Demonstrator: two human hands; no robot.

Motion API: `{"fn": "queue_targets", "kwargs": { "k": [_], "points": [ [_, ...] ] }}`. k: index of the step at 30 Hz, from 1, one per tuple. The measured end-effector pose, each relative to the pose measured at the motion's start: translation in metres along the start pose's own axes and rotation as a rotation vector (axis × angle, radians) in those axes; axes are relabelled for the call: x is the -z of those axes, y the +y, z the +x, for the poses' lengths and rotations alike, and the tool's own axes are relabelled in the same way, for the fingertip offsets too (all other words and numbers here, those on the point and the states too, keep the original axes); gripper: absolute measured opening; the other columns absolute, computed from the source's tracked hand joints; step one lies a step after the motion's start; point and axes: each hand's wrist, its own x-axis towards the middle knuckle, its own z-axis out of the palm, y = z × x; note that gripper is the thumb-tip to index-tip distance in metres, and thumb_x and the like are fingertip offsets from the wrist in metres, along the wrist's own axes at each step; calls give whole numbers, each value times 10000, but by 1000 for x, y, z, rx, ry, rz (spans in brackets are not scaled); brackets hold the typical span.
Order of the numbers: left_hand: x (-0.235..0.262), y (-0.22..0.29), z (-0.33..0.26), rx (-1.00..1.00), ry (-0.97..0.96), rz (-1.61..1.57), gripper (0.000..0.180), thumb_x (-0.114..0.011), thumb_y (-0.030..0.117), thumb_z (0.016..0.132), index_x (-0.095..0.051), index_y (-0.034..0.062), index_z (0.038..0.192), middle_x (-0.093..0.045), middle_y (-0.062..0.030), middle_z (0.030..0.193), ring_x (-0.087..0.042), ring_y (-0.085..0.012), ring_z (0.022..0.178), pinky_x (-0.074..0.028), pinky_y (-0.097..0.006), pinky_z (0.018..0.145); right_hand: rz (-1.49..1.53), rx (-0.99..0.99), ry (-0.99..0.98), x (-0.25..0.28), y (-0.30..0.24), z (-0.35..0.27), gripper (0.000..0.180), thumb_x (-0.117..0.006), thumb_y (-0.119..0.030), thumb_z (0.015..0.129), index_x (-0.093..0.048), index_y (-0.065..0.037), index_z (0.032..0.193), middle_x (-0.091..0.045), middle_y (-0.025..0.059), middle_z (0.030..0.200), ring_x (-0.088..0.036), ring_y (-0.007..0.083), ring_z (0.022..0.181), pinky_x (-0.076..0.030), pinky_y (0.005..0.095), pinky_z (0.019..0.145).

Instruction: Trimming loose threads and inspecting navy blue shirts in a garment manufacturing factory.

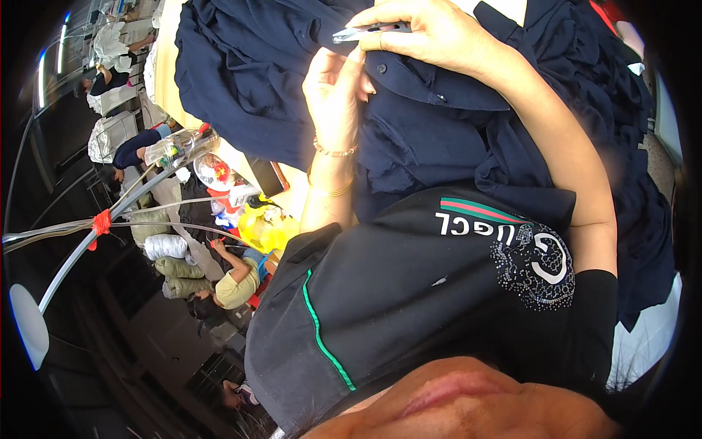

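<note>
A dark navy garment [439, 139] lies bunched in front of me, with small dark buttons [382, 69] along one edge. My right hand [439, 36] is closed around a pair of thread snips [371, 31]. Their metal blades point left, just above the cloth. Close below the blades, my left hand [336, 95] is curled over the garment, thumb and forefinger pinched together. Whatever lies in that pinch is too small or hidden to make out. The tips of both hands nearly meet.
Left of the garment are a pale wooden table edge [170, 69], a phone-like dark object [270, 175], a yellow plastic bag [267, 227] and a clear bottle [172, 150]. A metal pole [69, 274] with red ties crosses the left side. Other people sit working farther off among fabric bundles [179, 267].
</note>
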Motion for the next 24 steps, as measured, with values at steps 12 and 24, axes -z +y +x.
{"fn": "queue_targets", "kwargs": {
  "k": [12, 24],
  "points": [
    [0, 39, 22, 146, -35, 72, 143, -720, 89, 958, -689, 29, 1084, -665, 13, 788, -571, -52, 568, -433, -181, 531, 284, -119, 153, 30, -5, -5, 235, -732, -99, 943, -745, 13, 1149, -756, 119, 1109, -700, 161, 959, -549, 284, 847],
    [3, 259, 311, -363, -130, 99, 118, -668, 52, 976, -598, 51, 1071, -726, -57, 966, -745, -187, 882, -588, -227, 625, 348, -298, 878, 74, 56, -59, 349, -761, -175, 953, -717, 16, 1242, -737, 72, 1141, -671, 108, 1057, -490, 239, 979]
  ]
}}
